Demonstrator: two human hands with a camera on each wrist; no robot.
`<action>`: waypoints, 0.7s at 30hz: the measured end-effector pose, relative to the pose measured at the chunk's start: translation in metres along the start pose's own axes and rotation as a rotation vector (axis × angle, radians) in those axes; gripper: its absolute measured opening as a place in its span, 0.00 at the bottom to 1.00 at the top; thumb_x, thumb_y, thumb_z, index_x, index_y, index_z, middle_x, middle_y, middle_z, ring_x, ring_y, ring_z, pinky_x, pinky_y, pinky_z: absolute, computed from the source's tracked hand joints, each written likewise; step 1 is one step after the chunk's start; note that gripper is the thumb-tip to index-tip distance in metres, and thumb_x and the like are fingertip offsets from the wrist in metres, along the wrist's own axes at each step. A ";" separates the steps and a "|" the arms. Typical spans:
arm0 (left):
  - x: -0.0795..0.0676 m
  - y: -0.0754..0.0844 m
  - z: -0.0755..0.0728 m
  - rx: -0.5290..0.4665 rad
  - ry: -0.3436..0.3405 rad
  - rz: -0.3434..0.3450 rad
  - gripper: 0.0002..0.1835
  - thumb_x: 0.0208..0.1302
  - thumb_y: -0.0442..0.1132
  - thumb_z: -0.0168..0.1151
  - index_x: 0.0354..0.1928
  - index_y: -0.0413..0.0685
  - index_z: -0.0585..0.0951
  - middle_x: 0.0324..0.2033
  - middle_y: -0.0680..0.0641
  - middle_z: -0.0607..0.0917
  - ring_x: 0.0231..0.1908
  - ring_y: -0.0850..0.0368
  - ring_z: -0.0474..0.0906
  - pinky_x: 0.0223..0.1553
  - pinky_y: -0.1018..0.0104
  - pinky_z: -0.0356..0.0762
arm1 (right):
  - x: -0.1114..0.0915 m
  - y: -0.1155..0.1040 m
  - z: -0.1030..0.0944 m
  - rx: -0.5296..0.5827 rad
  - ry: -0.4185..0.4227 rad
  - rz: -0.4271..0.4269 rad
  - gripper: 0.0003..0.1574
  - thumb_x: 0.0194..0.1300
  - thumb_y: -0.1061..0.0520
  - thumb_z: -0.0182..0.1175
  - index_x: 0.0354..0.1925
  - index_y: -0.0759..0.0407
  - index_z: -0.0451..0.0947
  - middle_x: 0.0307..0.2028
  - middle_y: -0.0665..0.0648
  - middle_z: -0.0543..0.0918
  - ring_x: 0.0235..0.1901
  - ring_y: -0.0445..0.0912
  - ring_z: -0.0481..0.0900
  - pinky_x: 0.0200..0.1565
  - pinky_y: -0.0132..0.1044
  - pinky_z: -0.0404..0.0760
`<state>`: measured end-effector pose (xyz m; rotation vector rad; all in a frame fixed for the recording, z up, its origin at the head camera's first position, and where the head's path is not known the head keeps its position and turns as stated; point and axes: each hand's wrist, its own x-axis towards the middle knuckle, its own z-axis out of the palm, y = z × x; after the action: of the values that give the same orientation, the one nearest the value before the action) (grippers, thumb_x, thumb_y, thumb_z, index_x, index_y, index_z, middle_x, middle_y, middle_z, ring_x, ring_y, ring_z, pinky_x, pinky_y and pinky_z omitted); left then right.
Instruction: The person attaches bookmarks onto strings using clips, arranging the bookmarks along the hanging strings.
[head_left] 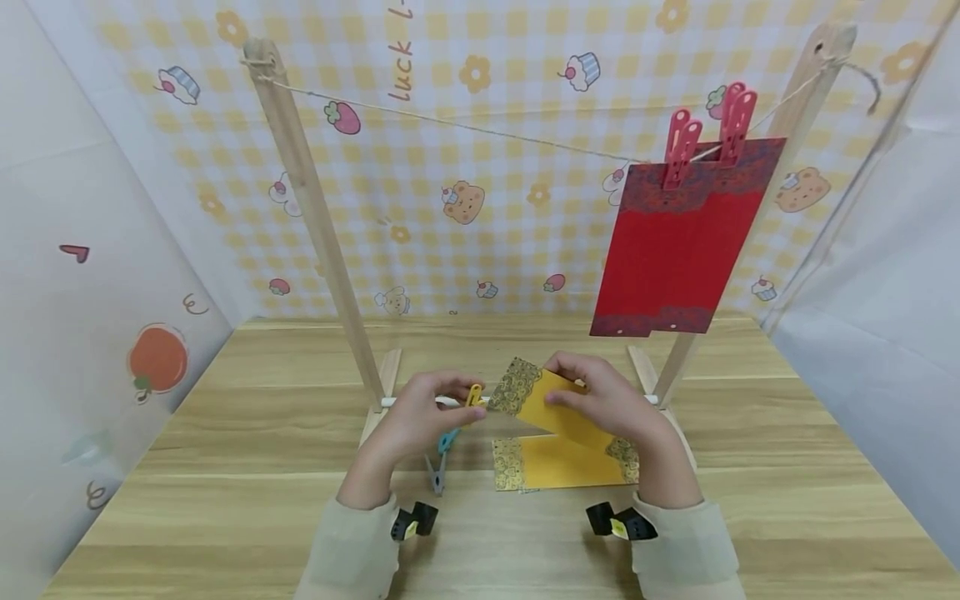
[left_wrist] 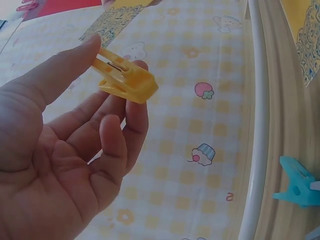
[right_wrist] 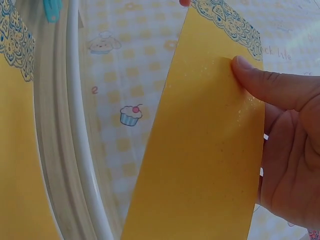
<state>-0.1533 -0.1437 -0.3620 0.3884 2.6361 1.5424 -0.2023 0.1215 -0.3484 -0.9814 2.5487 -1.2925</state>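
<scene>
My left hand (head_left: 429, 410) pinches a yellow clothespin (left_wrist: 127, 80) between thumb and fingers, above the table. In my right hand (head_left: 600, 396) is a yellow paper envelope (right_wrist: 200, 130) with a lace-patterned end, gripped at its edge with the thumb on its face. The envelope is tilted, its patterned end toward the clothespin. Below it on the table lies another yellow envelope (head_left: 570, 462). Just under my left hand are a teal clothespin (left_wrist: 299, 185) and a grey clothespin (head_left: 437, 477).
A string (head_left: 465, 127) runs between two wooden posts (head_left: 311, 208). Two red envelopes (head_left: 675, 250) hang overlapping at its right end, held by pink clothespins (head_left: 678, 150). A white rod (left_wrist: 257, 125) joins the posts low down, behind my hands.
</scene>
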 end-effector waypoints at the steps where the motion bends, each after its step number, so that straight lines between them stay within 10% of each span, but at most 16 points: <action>1: 0.000 0.001 0.000 -0.003 -0.001 0.006 0.20 0.63 0.41 0.69 0.56 0.43 0.82 0.44 0.46 0.87 0.45 0.55 0.82 0.47 0.64 0.84 | 0.000 0.000 0.000 0.002 0.003 -0.002 0.09 0.63 0.64 0.66 0.41 0.58 0.78 0.40 0.53 0.83 0.47 0.50 0.76 0.55 0.51 0.75; 21: 0.007 0.035 -0.017 -0.021 0.063 0.086 0.20 0.64 0.39 0.68 0.57 0.47 0.82 0.46 0.48 0.88 0.47 0.55 0.83 0.41 0.69 0.82 | -0.007 -0.011 -0.009 0.046 0.129 0.002 0.09 0.62 0.64 0.66 0.41 0.61 0.77 0.32 0.53 0.78 0.36 0.43 0.72 0.36 0.31 0.76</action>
<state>-0.1563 -0.1402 -0.3233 0.4652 2.6812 1.6322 -0.1943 0.1269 -0.3358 -0.9149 2.5986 -1.4522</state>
